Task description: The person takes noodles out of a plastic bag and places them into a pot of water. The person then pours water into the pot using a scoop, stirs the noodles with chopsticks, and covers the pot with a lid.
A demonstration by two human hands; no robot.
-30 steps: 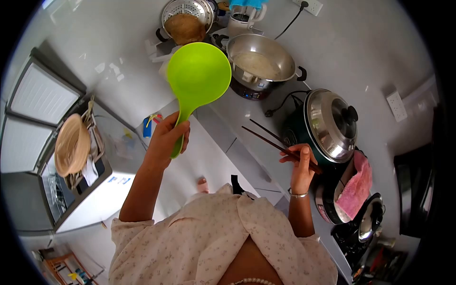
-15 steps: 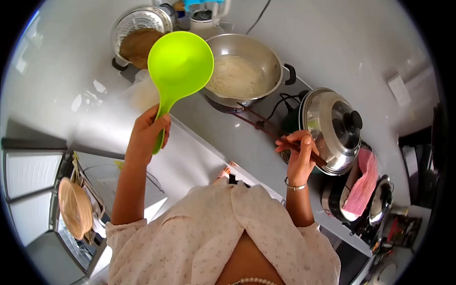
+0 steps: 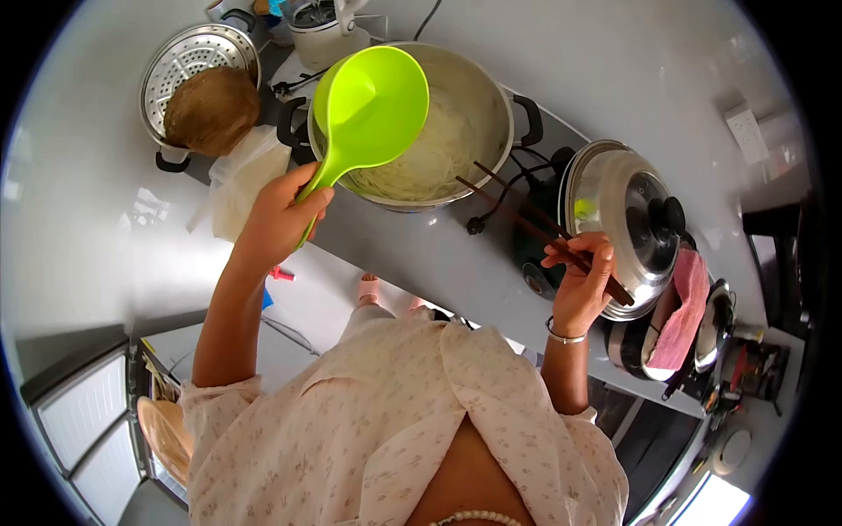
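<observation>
My left hand [image 3: 285, 210] is wrapped round the handle of a bright green ladle [image 3: 377, 110], whose bowl hangs over the left part of a wide steel pot [image 3: 491, 101]. Pale noodle-like strands [image 3: 430, 162] lie in cloudy liquid in that pot. Dark brown chopsticks [image 3: 535, 230] are pinched in my right hand [image 3: 586, 272], their tips near the pot's lower right rim. Beside my right hand stands a dark green cooker with a domed steel and glass lid [image 3: 618, 210].
At the upper left, a steel steamer [image 3: 189, 61] holds a brown round item [image 3: 213, 110], next to a plastic bag [image 3: 241, 180]. A white blender [image 3: 324, 39] stands behind. Black cables [image 3: 500, 206] lie right of the pot. A pink cloth [image 3: 680, 311] covers an appliance at the right.
The view has moved closer to the counter and pot. The green ladle now overlaps the pot's left side. Both hands keep hold of the ladle and chopsticks.
</observation>
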